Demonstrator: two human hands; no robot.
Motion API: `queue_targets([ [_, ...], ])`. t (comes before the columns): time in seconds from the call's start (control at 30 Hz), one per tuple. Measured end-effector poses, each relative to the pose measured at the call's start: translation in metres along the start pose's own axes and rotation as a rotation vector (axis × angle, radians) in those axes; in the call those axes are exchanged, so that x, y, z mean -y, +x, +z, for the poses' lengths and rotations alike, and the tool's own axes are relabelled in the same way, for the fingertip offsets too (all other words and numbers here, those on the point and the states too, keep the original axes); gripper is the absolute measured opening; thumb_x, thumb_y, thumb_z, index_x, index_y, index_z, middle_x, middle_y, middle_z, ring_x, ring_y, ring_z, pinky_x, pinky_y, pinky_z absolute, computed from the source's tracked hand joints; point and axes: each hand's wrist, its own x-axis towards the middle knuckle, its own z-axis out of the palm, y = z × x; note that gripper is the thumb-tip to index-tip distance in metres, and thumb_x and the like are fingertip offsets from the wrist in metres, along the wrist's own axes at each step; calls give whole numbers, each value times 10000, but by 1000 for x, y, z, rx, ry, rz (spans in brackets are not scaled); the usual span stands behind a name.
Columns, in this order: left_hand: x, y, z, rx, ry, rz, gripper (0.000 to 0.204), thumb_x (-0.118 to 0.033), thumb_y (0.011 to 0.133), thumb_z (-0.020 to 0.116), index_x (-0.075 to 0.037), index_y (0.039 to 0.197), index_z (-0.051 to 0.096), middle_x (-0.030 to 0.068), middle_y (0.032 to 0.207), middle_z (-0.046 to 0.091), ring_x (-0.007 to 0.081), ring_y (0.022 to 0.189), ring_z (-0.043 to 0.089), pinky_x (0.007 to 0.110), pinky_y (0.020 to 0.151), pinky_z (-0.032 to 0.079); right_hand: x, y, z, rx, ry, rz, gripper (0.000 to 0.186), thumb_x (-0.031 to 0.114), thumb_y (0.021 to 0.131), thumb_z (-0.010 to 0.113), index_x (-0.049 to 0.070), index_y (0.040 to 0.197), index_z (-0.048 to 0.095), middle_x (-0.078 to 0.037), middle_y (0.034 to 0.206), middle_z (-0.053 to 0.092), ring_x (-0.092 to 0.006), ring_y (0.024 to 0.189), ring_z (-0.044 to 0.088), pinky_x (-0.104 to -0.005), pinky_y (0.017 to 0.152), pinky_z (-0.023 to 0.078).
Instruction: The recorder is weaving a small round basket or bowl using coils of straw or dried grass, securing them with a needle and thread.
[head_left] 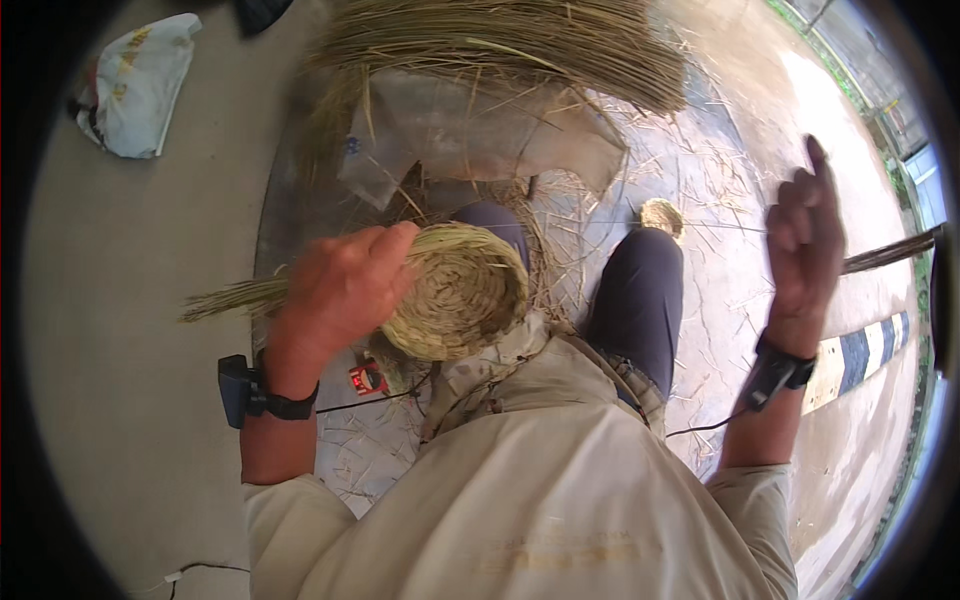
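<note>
Left hand [345,288] clasping woven basket [455,300] at rim; right hand [803,240] mostly curled, holding thin strand [725,227] taut

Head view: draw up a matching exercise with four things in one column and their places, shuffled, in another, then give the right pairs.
Things
1. straw bundle
2. large coiled straw basket
3. small coiled straw piece
4. white bag

Places
A. just above the right knee in the picture
B. on the floor, upper left
C. at the top edge
D. at the left hand

Pairs: 1-C, 2-D, 3-A, 4-B
</note>
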Motion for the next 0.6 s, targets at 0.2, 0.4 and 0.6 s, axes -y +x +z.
queue_targets([
  [0.2,-6,-7,19,71,-45,39,313,-134,841,751,-75,1139,677,141,907,747,361,775,729,452,635,579,-11,-1,-38,76,-786,-219,263,153,1105,488,-31,1205,648,8,759,535,-78,630,451,-238,568,417],
  [0.4,-42,-3,68,83,-266,21,504,-134,845,747,-141,1344,674,124,860,731,343,718,716,457,614,581,-148,-62,49,644,-620,359,434,255,1103,600,-54,1409,598,-129,1275,714,-153,1194,618,-302,1034,489],
  [0.6,-32,-5,80,154,-265,63,544,-148,883,750,-283,1404,670,88,752,672,308,651,686,440,589,577,-173,-71,-8,737,-806,760,499,306,1044,689,-46,1391,629,-146,1169,744,-147,1064,640,-305,946,517],
])
